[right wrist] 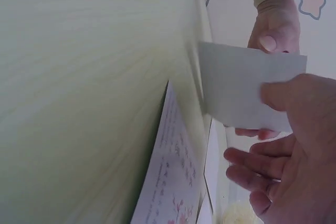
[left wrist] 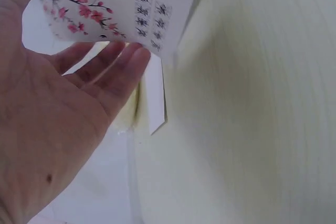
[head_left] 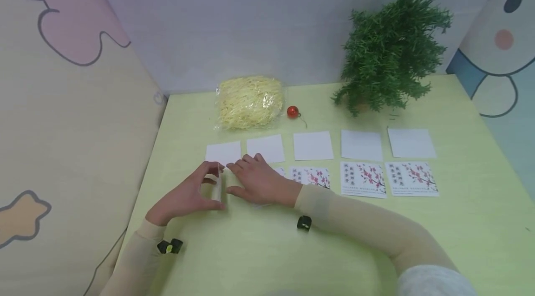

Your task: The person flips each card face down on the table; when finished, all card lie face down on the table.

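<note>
Left hand (head_left: 188,196) pinching a blossom-printed card (left wrist: 86,6)
Toward the tabletop's (head_left: 251,249) left edge, the right hand (head_left: 261,180) (fingers loosely spread) hovers beside it.

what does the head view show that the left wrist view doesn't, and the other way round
Only the head view: the green plant, the small red ball and the right hand.

Only the left wrist view: the printed side of the held card, with its pink blossoms and dark characters; the head view catches that card nearly edge-on.

Both: the left hand gripping the held card, and the pale yellow table.
</note>
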Demonstrator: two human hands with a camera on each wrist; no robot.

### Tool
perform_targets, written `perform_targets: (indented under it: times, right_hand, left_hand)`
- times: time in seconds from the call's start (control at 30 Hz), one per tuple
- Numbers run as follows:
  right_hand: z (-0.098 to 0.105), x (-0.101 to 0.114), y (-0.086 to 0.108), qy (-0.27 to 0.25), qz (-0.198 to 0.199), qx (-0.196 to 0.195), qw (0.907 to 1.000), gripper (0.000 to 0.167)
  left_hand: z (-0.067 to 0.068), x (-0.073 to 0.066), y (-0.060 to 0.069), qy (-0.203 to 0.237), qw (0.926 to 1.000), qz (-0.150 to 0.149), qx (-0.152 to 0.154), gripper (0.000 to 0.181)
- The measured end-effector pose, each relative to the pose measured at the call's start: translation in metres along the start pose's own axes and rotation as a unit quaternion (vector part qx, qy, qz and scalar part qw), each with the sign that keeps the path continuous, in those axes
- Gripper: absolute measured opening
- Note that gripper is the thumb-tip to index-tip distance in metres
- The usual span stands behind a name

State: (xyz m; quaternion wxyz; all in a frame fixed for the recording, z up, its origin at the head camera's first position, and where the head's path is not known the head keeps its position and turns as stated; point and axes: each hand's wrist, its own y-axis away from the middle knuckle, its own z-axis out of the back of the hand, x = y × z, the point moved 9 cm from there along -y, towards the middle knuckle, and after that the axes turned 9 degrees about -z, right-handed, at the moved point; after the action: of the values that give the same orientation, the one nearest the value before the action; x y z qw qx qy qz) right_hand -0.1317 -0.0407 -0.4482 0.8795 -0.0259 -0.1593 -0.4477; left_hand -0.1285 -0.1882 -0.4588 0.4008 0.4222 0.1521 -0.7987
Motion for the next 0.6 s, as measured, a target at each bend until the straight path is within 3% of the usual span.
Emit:
perform_targets:
  times: [0.13, 0.23, 0.6]
  right_hand:
    - [-0.004, 0.006, 0.001, -0.035, 0.021, 0.021, 0.9989, 0.096]
    - [-0.007, 0.011, 0.001, -0.031, 0.030, 0.024, 0.9988, 0.106]
    - [-0.015, 0.020, -0.005, 0.043, 0.039, 0.001, 0.9983, 0.082]
  left_hand:
    - [0.005, 0.001, 0.005, 0.049, 0.9986, 0.004, -0.018, 0.097]
    - [0.008, 0.003, 0.009, 0.042, 0.9988, 0.008, -0.026, 0.099]
    - [0.008, 0.017, 0.016, -0.004, 0.9989, 0.030, -0.035, 0.101]
